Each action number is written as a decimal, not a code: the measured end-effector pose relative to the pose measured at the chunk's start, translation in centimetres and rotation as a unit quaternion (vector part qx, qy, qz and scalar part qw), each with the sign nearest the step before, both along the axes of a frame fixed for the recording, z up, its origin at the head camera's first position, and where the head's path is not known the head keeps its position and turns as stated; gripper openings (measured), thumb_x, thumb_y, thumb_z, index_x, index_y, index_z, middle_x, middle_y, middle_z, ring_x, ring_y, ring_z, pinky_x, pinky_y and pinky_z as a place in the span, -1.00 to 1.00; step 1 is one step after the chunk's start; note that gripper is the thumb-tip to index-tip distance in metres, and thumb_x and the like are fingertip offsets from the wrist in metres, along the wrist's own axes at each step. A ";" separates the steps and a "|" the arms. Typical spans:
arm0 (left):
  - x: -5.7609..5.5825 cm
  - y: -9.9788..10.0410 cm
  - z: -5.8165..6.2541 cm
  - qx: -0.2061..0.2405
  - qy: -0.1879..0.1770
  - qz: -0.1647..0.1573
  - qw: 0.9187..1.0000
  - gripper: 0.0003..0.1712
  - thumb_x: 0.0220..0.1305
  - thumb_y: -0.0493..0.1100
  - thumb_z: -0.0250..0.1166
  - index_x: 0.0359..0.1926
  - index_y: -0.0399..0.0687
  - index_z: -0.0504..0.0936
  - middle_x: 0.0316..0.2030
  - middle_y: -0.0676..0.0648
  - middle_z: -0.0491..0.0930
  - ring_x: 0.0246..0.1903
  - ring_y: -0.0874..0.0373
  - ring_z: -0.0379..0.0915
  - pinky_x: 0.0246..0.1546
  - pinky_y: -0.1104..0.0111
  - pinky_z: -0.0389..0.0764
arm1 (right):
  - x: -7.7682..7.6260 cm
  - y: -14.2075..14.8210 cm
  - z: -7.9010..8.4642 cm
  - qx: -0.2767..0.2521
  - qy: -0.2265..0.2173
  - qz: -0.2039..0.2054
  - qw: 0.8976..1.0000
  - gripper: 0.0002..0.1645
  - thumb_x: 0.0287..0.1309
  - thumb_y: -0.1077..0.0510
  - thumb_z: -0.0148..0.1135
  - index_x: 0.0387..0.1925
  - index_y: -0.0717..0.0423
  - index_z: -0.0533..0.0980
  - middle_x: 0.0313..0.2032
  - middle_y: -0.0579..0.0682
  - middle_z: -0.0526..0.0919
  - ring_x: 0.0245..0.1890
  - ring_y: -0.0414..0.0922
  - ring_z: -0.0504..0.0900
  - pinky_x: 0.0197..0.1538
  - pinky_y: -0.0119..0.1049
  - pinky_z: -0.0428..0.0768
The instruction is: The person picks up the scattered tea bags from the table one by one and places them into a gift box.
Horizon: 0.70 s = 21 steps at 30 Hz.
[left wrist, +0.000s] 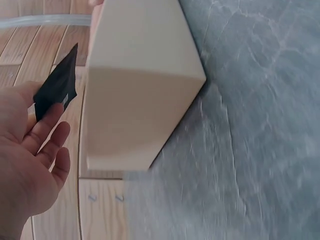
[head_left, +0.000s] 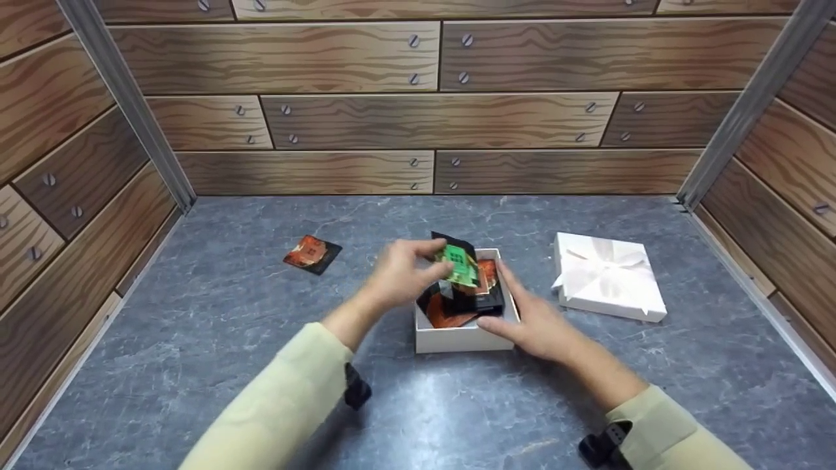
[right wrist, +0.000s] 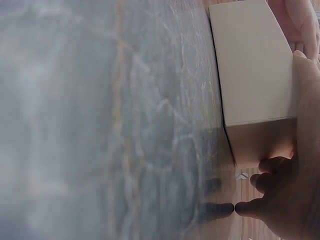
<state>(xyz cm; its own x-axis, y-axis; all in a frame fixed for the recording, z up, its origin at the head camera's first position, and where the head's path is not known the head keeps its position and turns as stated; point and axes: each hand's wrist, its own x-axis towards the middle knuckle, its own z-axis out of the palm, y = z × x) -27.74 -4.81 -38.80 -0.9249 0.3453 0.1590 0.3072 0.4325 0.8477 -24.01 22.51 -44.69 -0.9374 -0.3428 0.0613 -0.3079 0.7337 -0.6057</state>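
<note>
My left hand [head_left: 406, 271] pinches a small flat packet [head_left: 460, 262] between thumb and fingers, above the open white box [head_left: 465, 340]. The packet has a green printed face; its black back [left wrist: 57, 82] shows in the left wrist view. Inside the box lie several red-and-black packets [head_left: 450, 318], partly overlapping. My right hand [head_left: 539, 324] rests against the box's right front corner, thumb at the front rim and fingers spread along the right wall. In the right wrist view, the fingers [right wrist: 267, 180] touch the plain box side.
A single red-and-black packet [head_left: 313, 254] lies on the grey marbled table [head_left: 261, 365], left of the box. To the right is a white lid [head_left: 607, 274] with a ribbon bow. Wood-patterned walls [head_left: 431, 121] enclose the back and sides.
</note>
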 end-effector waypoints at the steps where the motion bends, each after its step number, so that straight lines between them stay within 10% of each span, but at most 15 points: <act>1: 0.0 0.4 -0.1 -0.013 0.008 0.001 1.000 -0.35 0.42 -0.04 0.45 0.43 -0.14 0.55 0.11 -0.04 0.75 0.05 0.12 0.64 0.16 0.24 0.63 | 0.0 0.0 0.0 -0.002 0.000 0.000 1.000 0.33 0.29 -0.45 0.33 0.74 -0.07 -0.18 0.38 0.53 0.40 0.32 0.43 0.48 0.38 0.35 0.39; 10: -0.4 2.0 -1.1 -0.107 0.049 -0.017 0.993 -0.41 0.43 -0.04 0.42 0.40 -0.11 0.60 0.21 -0.11 0.69 0.26 0.03 0.57 0.33 0.19 0.51 | -0.1 0.0 -0.2 -0.002 -0.009 0.000 1.000 0.35 0.27 -0.49 0.31 0.74 -0.12 -0.21 0.41 0.52 0.38 0.31 0.43 0.49 0.35 0.36 0.42; 21: -0.7 3.3 -1.8 -0.160 0.077 -0.052 0.983 -0.38 0.42 -0.01 0.45 0.39 -0.16 0.61 0.03 -0.07 0.78 0.01 0.11 0.66 0.17 0.22 0.61 | -0.1 0.1 -0.3 0.001 -0.005 -0.003 1.000 0.35 0.27 -0.48 0.32 0.74 -0.12 -0.22 0.45 0.51 0.31 0.36 0.47 0.42 0.38 0.38 0.36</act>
<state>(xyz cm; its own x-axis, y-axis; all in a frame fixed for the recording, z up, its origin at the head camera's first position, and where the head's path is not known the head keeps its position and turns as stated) -28.48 -1.47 -40.59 -0.8557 0.4914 0.1623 0.4775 0.6287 0.6138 -24.15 22.60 -44.95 -0.9399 -0.3377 0.0511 -0.2977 0.7366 -0.6073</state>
